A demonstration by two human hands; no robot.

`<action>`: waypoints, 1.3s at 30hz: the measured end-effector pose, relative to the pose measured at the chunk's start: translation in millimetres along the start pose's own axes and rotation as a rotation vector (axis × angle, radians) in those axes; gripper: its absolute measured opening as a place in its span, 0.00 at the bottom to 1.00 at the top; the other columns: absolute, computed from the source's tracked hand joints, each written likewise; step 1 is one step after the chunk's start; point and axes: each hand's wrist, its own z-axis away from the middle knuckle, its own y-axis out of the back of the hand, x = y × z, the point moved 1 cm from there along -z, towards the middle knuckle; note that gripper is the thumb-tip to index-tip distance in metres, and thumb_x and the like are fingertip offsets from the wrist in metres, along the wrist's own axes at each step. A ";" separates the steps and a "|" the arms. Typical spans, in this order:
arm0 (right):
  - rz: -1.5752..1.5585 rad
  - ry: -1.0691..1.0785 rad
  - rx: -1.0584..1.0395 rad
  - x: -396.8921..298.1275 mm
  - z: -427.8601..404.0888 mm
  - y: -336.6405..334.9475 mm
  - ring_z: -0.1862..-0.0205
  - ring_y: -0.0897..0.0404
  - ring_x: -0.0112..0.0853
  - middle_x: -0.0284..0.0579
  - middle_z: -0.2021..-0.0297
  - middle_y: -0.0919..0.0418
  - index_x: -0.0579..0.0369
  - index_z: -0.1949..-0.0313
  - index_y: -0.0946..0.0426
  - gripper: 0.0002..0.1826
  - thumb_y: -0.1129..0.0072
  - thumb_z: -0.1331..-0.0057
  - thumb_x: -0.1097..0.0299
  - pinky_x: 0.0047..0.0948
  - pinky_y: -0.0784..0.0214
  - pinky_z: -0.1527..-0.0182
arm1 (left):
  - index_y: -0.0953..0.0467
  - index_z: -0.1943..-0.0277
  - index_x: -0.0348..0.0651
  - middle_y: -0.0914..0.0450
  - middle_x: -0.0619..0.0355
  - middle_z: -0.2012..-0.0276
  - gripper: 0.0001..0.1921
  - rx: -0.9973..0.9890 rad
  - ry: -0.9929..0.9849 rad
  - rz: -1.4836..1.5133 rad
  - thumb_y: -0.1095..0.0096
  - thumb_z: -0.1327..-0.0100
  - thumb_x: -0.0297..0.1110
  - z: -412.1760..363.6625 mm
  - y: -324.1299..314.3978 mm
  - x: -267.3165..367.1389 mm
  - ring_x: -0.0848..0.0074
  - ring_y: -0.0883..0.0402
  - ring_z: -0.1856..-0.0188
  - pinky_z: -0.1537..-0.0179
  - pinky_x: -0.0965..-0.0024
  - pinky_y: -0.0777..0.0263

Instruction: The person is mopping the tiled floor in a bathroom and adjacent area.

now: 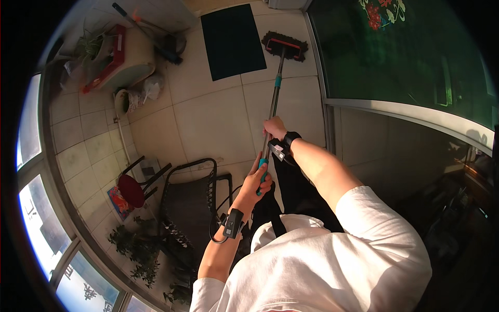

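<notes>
Both my hands hold the long metal pole of a flat mop [275,97], which slants away from me across the tiled floor. My left hand [257,181] wraps the teal grip [263,165] at the near end. Farther up, my right hand [275,128] is closed around the bare pole. The mop's dark, shaggy head [286,43] with its red frame rests on the tiles, between a dark floor mat [234,43] and the frame of a glass door. A black strapped device sits on each of my wrists.
A green-tinted glass door [390,58] rises at the right. On the left are a red stool [131,191], a black folding recliner [187,206] and a leafy plant [136,245]. A broom [146,33] leans near a red-edged cabinet [128,62]; plastic bags [153,85] lie beside it.
</notes>
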 end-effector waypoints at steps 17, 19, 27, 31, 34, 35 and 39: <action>0.101 -0.127 -0.271 118.8 202.3 -284.0 0.85 0.24 0.33 0.46 0.87 0.24 0.63 0.87 0.27 0.19 0.55 0.43 0.66 0.30 0.32 0.83 | 0.52 0.35 0.67 0.41 0.62 0.79 0.27 0.105 -0.131 0.311 0.54 0.33 0.36 259.5 192.8 -147.9 0.87 0.45 0.85 0.87 0.86 0.50; -0.034 -0.185 -0.317 137.0 218.1 -290.2 0.83 0.23 0.33 0.46 0.86 0.24 0.64 0.85 0.27 0.18 0.54 0.43 0.65 0.29 0.31 0.82 | 0.51 0.35 0.69 0.41 0.63 0.79 0.26 0.114 -0.045 0.363 0.54 0.34 0.37 280.7 190.7 -157.3 0.88 0.46 0.85 0.86 0.86 0.50; -0.430 -0.401 -0.571 172.4 271.6 -263.7 0.76 0.20 0.33 0.46 0.78 0.22 0.65 0.72 0.29 0.08 0.53 0.42 0.71 0.31 0.26 0.77 | 0.53 0.35 0.70 0.42 0.64 0.79 0.27 0.187 0.094 0.123 0.54 0.33 0.39 322.9 172.7 -179.9 0.89 0.46 0.84 0.84 0.87 0.48; -0.605 -0.320 -0.432 196.2 248.1 -209.4 0.77 0.20 0.32 0.45 0.79 0.22 0.64 0.73 0.28 0.10 0.51 0.42 0.69 0.30 0.27 0.77 | 0.52 0.35 0.70 0.41 0.64 0.79 0.27 0.112 0.188 -0.067 0.54 0.34 0.40 282.9 140.8 -166.2 0.88 0.45 0.84 0.84 0.87 0.47; -0.786 -0.257 -0.333 205.9 213.9 -157.7 0.77 0.20 0.33 0.46 0.80 0.22 0.64 0.75 0.26 0.12 0.52 0.43 0.67 0.29 0.29 0.79 | 0.57 0.34 0.71 0.39 0.62 0.79 0.28 0.045 0.248 -0.120 0.56 0.33 0.39 226.4 110.1 -163.4 0.87 0.44 0.86 0.88 0.85 0.47; -0.753 -0.214 -0.233 199.1 205.3 -136.3 0.78 0.20 0.33 0.47 0.80 0.22 0.65 0.75 0.26 0.12 0.51 0.44 0.67 0.29 0.29 0.80 | 0.57 0.34 0.72 0.39 0.62 0.79 0.28 0.032 0.250 -0.127 0.56 0.33 0.39 204.5 106.1 -163.7 0.87 0.44 0.86 0.88 0.85 0.47; -0.638 -0.097 0.027 191.1 165.1 -50.6 0.82 0.23 0.32 0.46 0.83 0.23 0.68 0.79 0.27 0.12 0.50 0.46 0.69 0.29 0.31 0.82 | 0.58 0.34 0.71 0.39 0.62 0.80 0.29 -0.024 0.263 -0.158 0.57 0.32 0.38 127.4 68.6 -168.9 0.87 0.44 0.86 0.88 0.85 0.48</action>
